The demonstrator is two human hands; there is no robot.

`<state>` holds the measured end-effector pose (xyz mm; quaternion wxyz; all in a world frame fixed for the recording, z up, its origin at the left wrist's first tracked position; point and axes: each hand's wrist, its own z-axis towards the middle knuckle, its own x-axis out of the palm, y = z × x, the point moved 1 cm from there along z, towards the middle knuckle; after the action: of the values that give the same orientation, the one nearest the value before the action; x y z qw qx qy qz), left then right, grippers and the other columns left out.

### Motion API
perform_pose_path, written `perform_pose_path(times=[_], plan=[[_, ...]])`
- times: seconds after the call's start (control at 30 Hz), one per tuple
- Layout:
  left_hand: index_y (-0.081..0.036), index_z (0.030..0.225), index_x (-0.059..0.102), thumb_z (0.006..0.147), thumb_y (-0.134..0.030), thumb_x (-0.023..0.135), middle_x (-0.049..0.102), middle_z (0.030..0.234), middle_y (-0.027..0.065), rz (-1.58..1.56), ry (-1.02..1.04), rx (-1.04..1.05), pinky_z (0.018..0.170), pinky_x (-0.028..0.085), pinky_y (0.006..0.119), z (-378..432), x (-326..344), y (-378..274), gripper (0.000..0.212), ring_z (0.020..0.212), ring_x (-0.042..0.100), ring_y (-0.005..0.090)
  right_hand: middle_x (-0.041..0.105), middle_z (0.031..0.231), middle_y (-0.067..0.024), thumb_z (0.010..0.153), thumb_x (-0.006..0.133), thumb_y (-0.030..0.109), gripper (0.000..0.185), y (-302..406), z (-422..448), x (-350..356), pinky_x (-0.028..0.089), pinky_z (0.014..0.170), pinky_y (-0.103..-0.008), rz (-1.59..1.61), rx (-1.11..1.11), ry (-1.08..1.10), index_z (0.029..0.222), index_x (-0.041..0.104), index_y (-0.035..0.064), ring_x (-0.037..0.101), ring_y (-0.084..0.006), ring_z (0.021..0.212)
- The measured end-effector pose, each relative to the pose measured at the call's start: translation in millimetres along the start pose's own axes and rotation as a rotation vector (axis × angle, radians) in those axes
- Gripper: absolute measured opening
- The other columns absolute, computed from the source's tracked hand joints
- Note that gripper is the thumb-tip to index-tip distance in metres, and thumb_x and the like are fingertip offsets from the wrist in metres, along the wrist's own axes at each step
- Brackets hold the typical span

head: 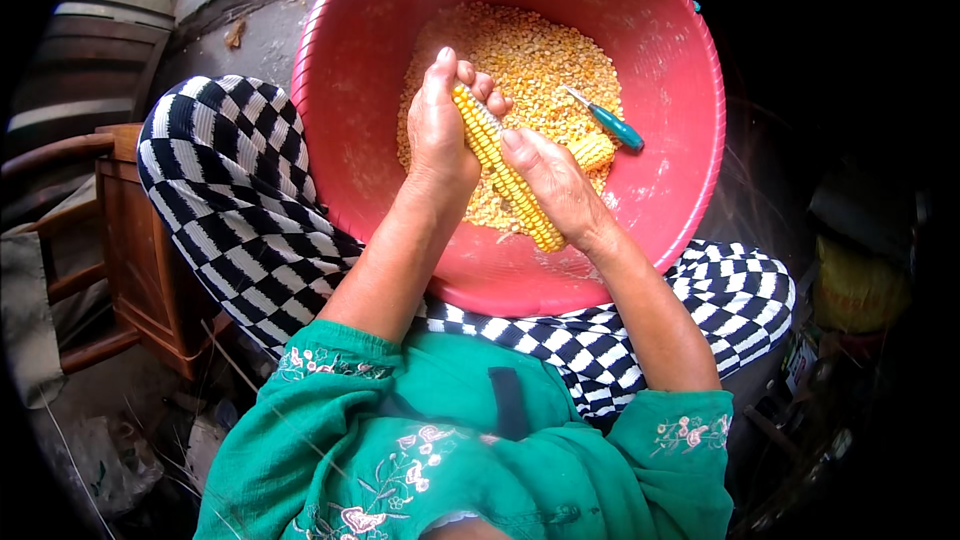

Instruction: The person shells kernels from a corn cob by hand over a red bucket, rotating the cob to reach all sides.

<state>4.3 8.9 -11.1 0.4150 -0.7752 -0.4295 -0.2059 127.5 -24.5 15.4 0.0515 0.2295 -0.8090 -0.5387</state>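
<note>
A yellow ear of corn (510,176) lies slantwise between my two hands, above a wide red plastic tub (660,67). My left hand (446,116) is wrapped around its upper end, fingers curled behind it. My right hand (555,180) grips the ear from the right, its thumb pressed on the kernels near a pale strip on the upper side. Loose corn kernels (525,37) cover the tub's bottom. On them lie an awl or screwdriver with a green handle (616,127) and thin metal shaft, and another piece of corn ear (592,152), partly hidden behind my right hand.
The tub stands between my legs in checkered trousers (232,187). A brown wooden chair or cabinet (142,255) is at the left. Plastic bags (116,457) lie at the lower left, and a yellow bag or container (855,285) stands in shadow at the right.
</note>
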Motion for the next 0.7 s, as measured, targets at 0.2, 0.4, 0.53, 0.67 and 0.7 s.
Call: perform_pose_path(times=[0.2, 0.4, 0.53, 0.67, 0.7], plan=[[-0.013, 0.071, 0.043, 0.092, -0.033, 0.048, 0.040, 0.059, 0.0001, 0.012, 0.006, -0.014, 0.066, 0.046, 0.035, -0.5, 3.2, -2.2, 0.030, 0.049, 0.040, 0.0128, 0.048, 0.067, -0.0007, 0.097, 0.042, 0.037, 0.041, -13.2, -0.7, 2.7, 0.039, 0.061, -0.0285, 0.045, 0.003, -0.135, 0.088, 0.058, 0.0006, 0.043, -0.0094, 0.066], [-0.015, 0.069, 0.040, 0.093, -0.032, 0.047, 0.036, 0.056, -0.0025, -0.072, 0.049, -0.010, 0.065, 0.043, 0.036, 2.4, 5.4, -14.2, 0.030, 0.046, 0.036, 0.0118, 0.047, 0.069, 0.0027, 0.094, 0.046, 0.044, 0.045, -3.6, -2.2, -0.8, 0.038, 0.060, -0.0246, 0.239, 0.034, -0.012, 0.088, 0.056, 0.0007, 0.042, -0.0070, 0.066], [-0.016, 0.068, 0.040, 0.092, -0.032, 0.049, 0.035, 0.055, -0.0021, -0.099, 0.061, 0.026, 0.064, 0.043, 0.036, 7.1, 1.5, -20.9, 0.030, 0.046, 0.036, 0.0121, 0.049, 0.070, -0.0013, 0.092, 0.048, 0.047, 0.046, 5.6, -5.7, -3.7, 0.040, 0.062, -0.0279, 0.012, 0.029, 0.044, 0.088, 0.055, 0.0014, 0.046, -0.0096, 0.068], [-0.014, 0.066, 0.039, 0.092, -0.033, 0.047, 0.036, 0.057, 0.0001, -0.120, 0.103, 0.011, 0.060, 0.043, 0.035, 8.1, 2.1, -19.2, 0.032, 0.046, 0.037, 0.0131, 0.049, 0.070, -0.0031, 0.093, 0.046, 0.043, 0.042, -11.2, -1.2, -2.9, 0.040, 0.063, -0.0288, 0.076, -0.048, -0.042, 0.087, 0.054, 0.0019, 0.047, -0.0104, 0.068], [-0.013, 0.066, 0.039, 0.092, -0.033, 0.046, 0.037, 0.057, 0.0012, -0.121, 0.113, 0.013, 0.059, 0.043, 0.035, 8.5, 2.1, -19.9, 0.034, 0.046, 0.038, 0.0137, 0.050, 0.070, -0.0028, 0.093, 0.046, 0.043, 0.042, -11.8, 0.0, -1.7, 0.040, 0.063, -0.0285, 0.124, -0.059, -0.069, 0.087, 0.054, 0.0021, 0.047, -0.0103, 0.068]])
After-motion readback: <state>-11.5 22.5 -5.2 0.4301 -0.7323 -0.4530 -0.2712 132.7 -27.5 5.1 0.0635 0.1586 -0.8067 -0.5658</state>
